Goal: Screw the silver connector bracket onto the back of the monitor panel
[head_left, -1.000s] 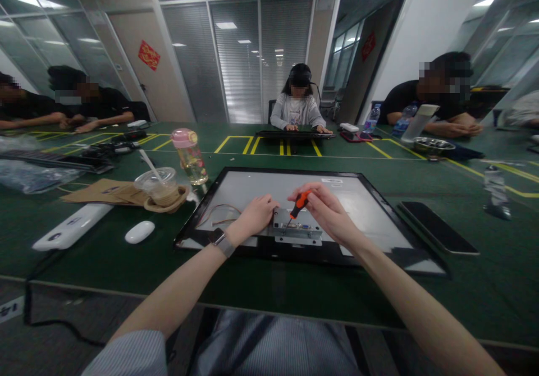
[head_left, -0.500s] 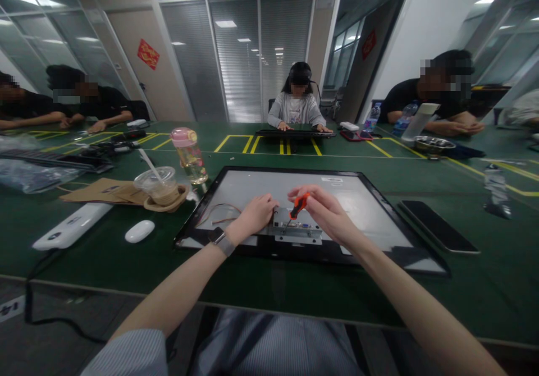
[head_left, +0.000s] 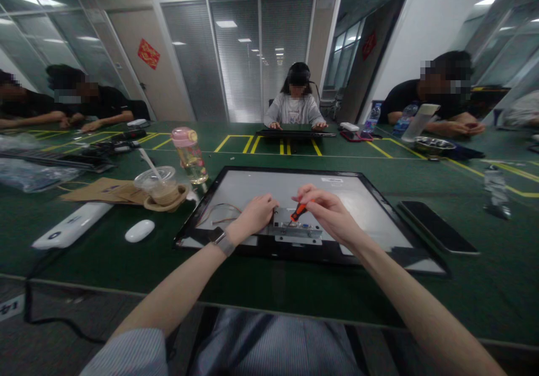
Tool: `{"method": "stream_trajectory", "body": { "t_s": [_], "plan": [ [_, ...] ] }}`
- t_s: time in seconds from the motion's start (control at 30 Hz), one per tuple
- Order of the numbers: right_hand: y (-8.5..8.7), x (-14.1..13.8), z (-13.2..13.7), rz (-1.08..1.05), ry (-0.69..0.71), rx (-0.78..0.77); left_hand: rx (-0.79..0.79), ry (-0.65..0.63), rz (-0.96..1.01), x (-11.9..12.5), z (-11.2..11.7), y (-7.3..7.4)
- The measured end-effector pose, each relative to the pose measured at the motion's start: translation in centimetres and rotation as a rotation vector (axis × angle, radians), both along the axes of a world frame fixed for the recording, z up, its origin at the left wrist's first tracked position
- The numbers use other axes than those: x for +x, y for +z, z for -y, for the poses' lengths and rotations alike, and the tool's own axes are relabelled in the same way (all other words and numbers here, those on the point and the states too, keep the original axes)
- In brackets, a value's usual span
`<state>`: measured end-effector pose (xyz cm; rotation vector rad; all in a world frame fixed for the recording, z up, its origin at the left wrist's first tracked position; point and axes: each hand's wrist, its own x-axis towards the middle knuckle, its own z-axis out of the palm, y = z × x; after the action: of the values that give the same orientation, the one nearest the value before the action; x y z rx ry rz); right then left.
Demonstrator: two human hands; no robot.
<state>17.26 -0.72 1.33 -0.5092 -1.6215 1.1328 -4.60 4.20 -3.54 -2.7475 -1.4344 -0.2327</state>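
A screen panel [head_left: 244, 182] with a black frame lies flat on the table in front of me. Near its front edge sits a metal bracket [head_left: 298, 239] with a row of connector ports. My left hand [head_left: 260, 212], wearing a watch on its wrist, has its fingers curled against the bracket's left end. An orange and black screwdriver [head_left: 299, 211] is pinched in the fingers of my right hand [head_left: 326, 207]. It slants down to the left, its tip at the ports. Thin cables [head_left: 225, 219] lie on the panel left of my left hand.
Left of the panel are a white mouse [head_left: 140, 231], a power strip [head_left: 71, 227], a plastic cup [head_left: 158, 182] and a pink-lidded bottle [head_left: 189, 154]. On the right lies a phone [head_left: 435, 225]. Several people sit around the green table [head_left: 252, 280].
My right hand has shifted slightly, its fingers now set differently on the screwdriver handle. My left hand stays in place. The person opposite has moved both hands a little left.
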Motion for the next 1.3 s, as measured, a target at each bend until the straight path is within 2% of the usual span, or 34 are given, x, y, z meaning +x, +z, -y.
{"method": "stream_trajectory", "body": {
  "t_s": [0.13,0.37,0.63,0.8,0.97,1.13,1.3],
  "plan": [
    [-0.23,0.00,-0.05,-0.008,0.012,-0.040,0.010,-0.007,0.012,-0.05,0.11,0.03],
    [0.30,0.10,0.32,0.106,-0.070,0.156,0.008,0.001,-0.001,-0.05,-0.01,-0.08],
    [-0.32,0.27,-0.06,0.099,-0.071,0.130,0.002,-0.013,0.011,-0.06,0.17,0.19],
    [0.10,0.35,0.08,0.104,-0.081,0.179,-0.017,0.009,-0.008,0.02,0.26,0.36],
    [0.28,0.32,0.54,0.145,-0.105,0.150,-0.004,0.004,-0.008,0.05,0.32,0.41],
    [0.19,0.19,0.45,0.157,-0.118,0.247,-0.021,0.016,-0.031,0.15,0.26,0.49],
    [-0.09,0.05,0.31,0.125,-0.254,0.274,-0.031,0.020,-0.012,0.19,0.57,0.84]
  ]
}}
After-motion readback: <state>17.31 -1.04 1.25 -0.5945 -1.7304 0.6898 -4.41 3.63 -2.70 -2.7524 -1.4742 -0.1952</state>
